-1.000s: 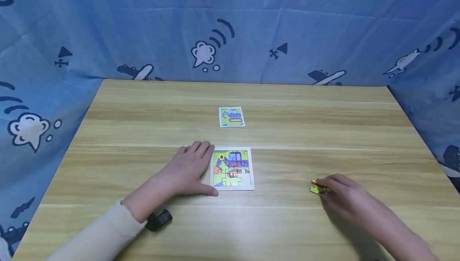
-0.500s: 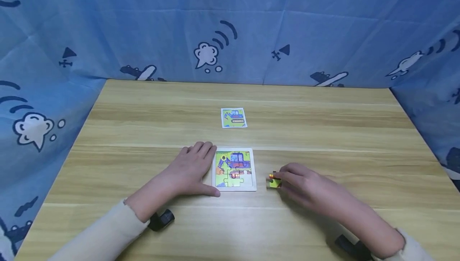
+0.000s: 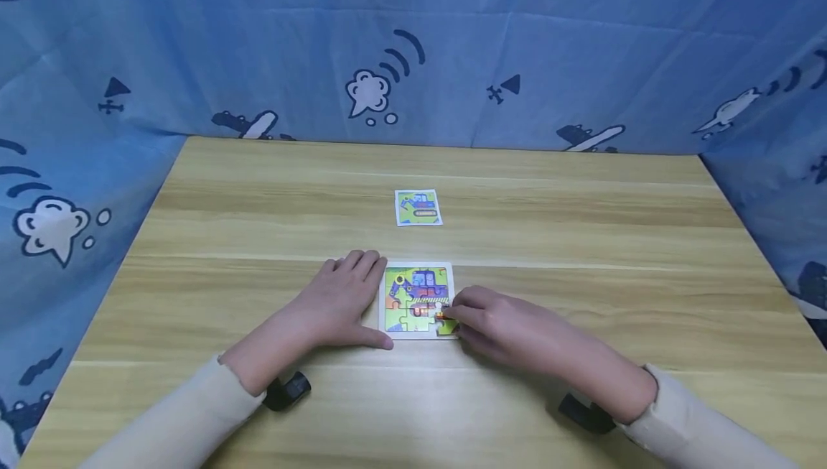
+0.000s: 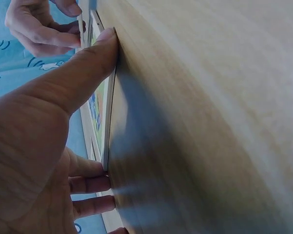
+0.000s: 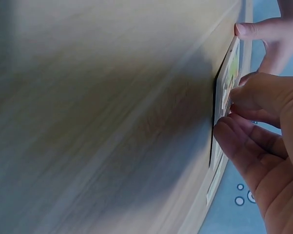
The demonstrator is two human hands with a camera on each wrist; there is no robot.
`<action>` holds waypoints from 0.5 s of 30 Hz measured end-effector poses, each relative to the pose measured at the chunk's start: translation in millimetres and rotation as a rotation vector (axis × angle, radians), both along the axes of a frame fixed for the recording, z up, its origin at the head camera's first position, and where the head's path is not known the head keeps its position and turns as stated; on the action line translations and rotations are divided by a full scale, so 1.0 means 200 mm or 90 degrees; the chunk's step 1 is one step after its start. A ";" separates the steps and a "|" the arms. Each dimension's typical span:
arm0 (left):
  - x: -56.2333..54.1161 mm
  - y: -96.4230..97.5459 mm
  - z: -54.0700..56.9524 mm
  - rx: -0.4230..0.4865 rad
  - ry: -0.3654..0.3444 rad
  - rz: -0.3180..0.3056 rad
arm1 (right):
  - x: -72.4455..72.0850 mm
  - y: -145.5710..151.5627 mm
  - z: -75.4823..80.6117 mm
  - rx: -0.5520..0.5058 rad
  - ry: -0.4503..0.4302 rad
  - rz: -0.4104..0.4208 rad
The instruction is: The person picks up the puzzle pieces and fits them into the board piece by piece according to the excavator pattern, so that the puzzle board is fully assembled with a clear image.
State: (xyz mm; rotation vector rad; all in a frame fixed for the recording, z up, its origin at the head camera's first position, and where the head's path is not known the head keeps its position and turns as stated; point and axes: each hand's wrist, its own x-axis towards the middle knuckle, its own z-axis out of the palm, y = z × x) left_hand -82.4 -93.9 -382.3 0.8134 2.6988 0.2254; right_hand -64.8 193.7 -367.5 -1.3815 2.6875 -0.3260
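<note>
A square jigsaw puzzle board (image 3: 413, 336) with a white border lies flat on the table, showing a purple excavator on green. My left hand (image 3: 336, 304) lies along its left edge, fingers extended and thumb at the lower left corner. In the left wrist view, the thumb (image 4: 90, 61) and fingertips touch the board's side. Over the lower right corner, my right hand (image 3: 507, 325) pinches a green puzzle piece (image 3: 446, 327) with a red and yellow part. The piece overlaps the gap there; whether it is seated cannot be told. In the right wrist view, the fingers hide the piece.
A small picture card (image 3: 418, 208) of the same excavator lies behind the board. The wooden table (image 3: 581, 239) meets a blue patterned curtain (image 3: 439, 45) at the back and sides. A black wrist device (image 3: 287, 391) sits under each forearm.
My right hand has moved left across the table with the puzzle piece, from well right of the board to its lower right corner. My left hand has stayed at the board's left edge.
</note>
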 end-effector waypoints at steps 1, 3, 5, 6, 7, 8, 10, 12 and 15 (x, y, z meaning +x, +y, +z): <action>0.00 0.00 0.00 -0.001 -0.001 0.001 | 0.00 -0.01 0.00 0.004 0.003 0.005; 0.00 0.00 0.00 -0.004 -0.003 0.003 | -0.01 -0.02 -0.01 0.012 0.010 0.011; 0.00 0.00 0.00 -0.005 -0.003 0.002 | -0.01 -0.03 -0.01 0.017 0.026 0.018; 0.00 0.00 0.00 -0.005 -0.002 0.002 | -0.01 -0.04 -0.02 0.019 0.033 0.019; 0.00 0.00 0.00 -0.005 -0.002 0.001 | -0.01 -0.04 -0.02 0.020 0.042 0.022; 0.00 0.00 0.00 -0.005 -0.002 0.000 | -0.01 -0.04 -0.02 0.020 0.051 0.023; 0.00 0.00 0.00 -0.005 -0.001 -0.001 | -0.01 -0.05 -0.03 0.018 0.073 0.027; 0.00 0.00 0.00 -0.006 0.001 -0.001 | -0.01 -0.06 -0.03 0.016 0.091 0.029; 0.00 0.00 0.00 -0.004 0.003 0.000 | 0.00 -0.07 -0.04 0.014 0.103 0.027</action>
